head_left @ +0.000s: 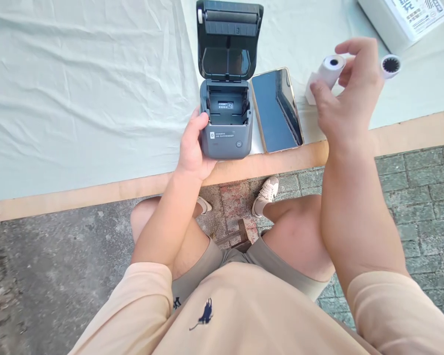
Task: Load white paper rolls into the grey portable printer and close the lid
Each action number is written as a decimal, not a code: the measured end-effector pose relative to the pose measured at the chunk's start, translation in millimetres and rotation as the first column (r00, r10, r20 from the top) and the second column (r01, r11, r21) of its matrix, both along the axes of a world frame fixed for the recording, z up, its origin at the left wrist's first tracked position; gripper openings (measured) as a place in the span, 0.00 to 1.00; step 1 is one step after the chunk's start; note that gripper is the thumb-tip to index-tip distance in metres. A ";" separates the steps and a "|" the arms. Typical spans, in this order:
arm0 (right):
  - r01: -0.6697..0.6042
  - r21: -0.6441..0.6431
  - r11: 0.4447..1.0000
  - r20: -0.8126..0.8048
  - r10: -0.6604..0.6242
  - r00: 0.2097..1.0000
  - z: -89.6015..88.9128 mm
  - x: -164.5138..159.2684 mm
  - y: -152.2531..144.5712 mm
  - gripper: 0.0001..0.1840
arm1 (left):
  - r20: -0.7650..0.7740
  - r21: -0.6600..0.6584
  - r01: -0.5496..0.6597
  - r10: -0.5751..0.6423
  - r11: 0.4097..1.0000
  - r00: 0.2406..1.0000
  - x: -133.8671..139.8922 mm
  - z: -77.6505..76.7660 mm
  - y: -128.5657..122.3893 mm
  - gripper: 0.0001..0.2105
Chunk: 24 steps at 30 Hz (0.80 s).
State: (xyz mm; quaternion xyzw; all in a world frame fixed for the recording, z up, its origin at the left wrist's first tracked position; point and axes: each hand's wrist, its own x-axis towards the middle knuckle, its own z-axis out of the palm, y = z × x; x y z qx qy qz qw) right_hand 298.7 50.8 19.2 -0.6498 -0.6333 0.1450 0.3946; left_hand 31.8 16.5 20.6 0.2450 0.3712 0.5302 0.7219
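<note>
A small dark grey thermal printer [226,143] stands near the table's front edge with its lid [227,42] swung up. Its inner bay lies bare, with a small printed label at the back. Around the printer's left side is my left hand [194,148], the thumb on the front corner. To the right, my right hand [350,93] has a white paper roll [331,69] between thumb and fingers, its index finger raised. The roll's dark core hole faces up, and a loose paper end hangs at its left. Whether the roll touches the table I cannot tell.
A smartphone [277,111] lies right of the printer. Another white roll with a dark toothed core [391,65] is beyond my right hand. A white box [403,22] with a printed label sits at the back right. Pale cloth [96,98] covers the table, leaving a wooden edge [77,199].
</note>
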 end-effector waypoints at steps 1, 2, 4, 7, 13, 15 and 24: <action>0.068 0.042 0.997 0.062 -0.071 0.996 1.1 -1.1 -2.7 0.23 | -0.010 0.006 0.003 -0.003 1.000 1.000 0.0 -0.5 0.5 0.12; 0.128 0.070 0.989 0.090 -0.134 0.987 2.6 -2.6 -5.3 0.22 | -0.022 0.010 0.005 -0.005 1.000 1.000 -0.1 -0.8 1.0 0.12; 0.158 0.069 0.985 0.095 -0.165 0.982 6.6 -4.5 -9.7 0.21 | -0.046 0.010 0.006 -0.006 1.000 0.999 -0.1 -1.4 1.4 0.12; 0.196 0.273 0.942 0.011 -0.207 0.978 10.4 1.7 -13.3 0.10 | -0.089 0.014 0.009 -0.007 1.000 0.996 -0.2 -2.3 1.3 0.12; 0.383 0.539 0.750 -0.055 -0.422 0.905 -9.9 40.9 -7.6 0.23 | -0.129 0.056 0.015 -0.007 0.998 0.992 0.9 -2.3 0.4 0.12; 0.443 0.355 0.823 -0.003 -0.473 0.881 -21.2 48.7 -3.9 0.29 | -0.115 0.062 0.011 -0.004 0.998 0.993 1.7 -1.1 0.5 0.11; 0.518 0.105 0.849 -0.632 -0.346 0.693 -19.0 65.3 22.8 0.25 | -0.086 0.048 0.001 0.003 0.999 0.996 1.7 0.2 1.6 0.10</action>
